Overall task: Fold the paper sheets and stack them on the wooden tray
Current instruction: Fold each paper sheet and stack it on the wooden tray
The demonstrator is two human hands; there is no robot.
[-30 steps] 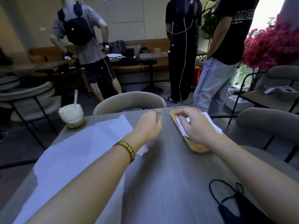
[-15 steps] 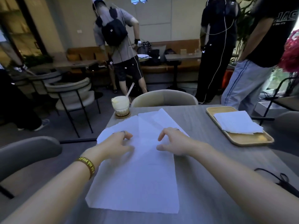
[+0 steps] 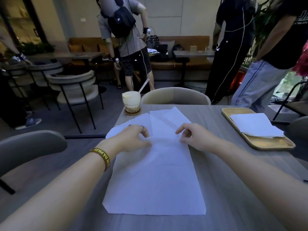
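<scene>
Left hand [image 3: 133, 139] and right hand [image 3: 195, 139]: each grip seems to pinch far end of top sheet [image 3: 155, 177], mid-desk [image 3: 233, 189]. Fold starting. Next: draw end toward near edge, align corners, crease. Folded sheets [image 3: 256, 125] on wooden tray [image 3: 266, 144].

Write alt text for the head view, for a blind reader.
A left hand and a right hand touch the top sheet of loose white paper on a grey table. Folded paper lies on a wooden tray at the right; a drink stands beyond.
</scene>
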